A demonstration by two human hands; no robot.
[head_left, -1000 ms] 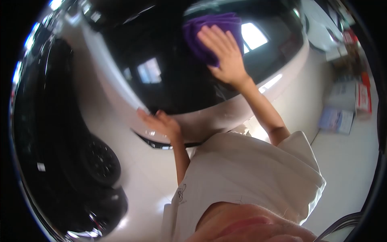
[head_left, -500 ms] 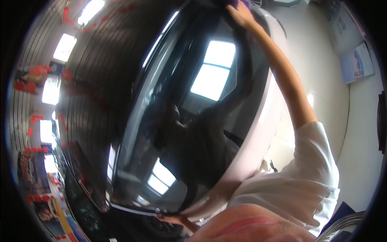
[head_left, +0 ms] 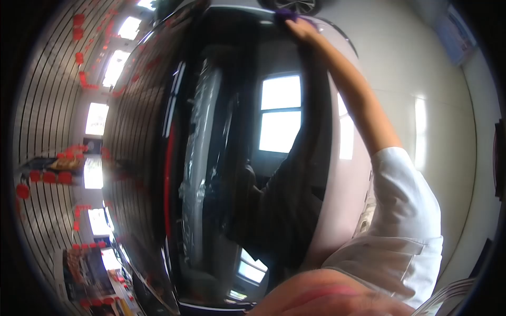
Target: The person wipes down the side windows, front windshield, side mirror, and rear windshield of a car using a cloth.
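My right hand [head_left: 301, 29] is at the top of the view, at the far end of my outstretched arm. Its fingers are closed on a purple cloth [head_left: 285, 16], pressed at the far edge of a car's dark glass window [head_left: 284, 179]. The glass is glossy and reflects bright windows and my own shape. Along its near side runs the car's pale pinkish body panel [head_left: 337, 189], below my forearm. My left hand is out of view.
Another car's wheel [head_left: 298, 5] stands past the far end of this car. Pale floor tiles [head_left: 416, 68] lie to the right, beside a white wall [head_left: 487, 116]. At left are a slatted ceiling [head_left: 52, 105] with red decorations and a red strip [head_left: 168, 184] on the car.
The view has turned and shifted, so the window now stands more upright. My right hand remains on the cloth at the far edge. My left hand, earlier at the lower edge, has left the view.
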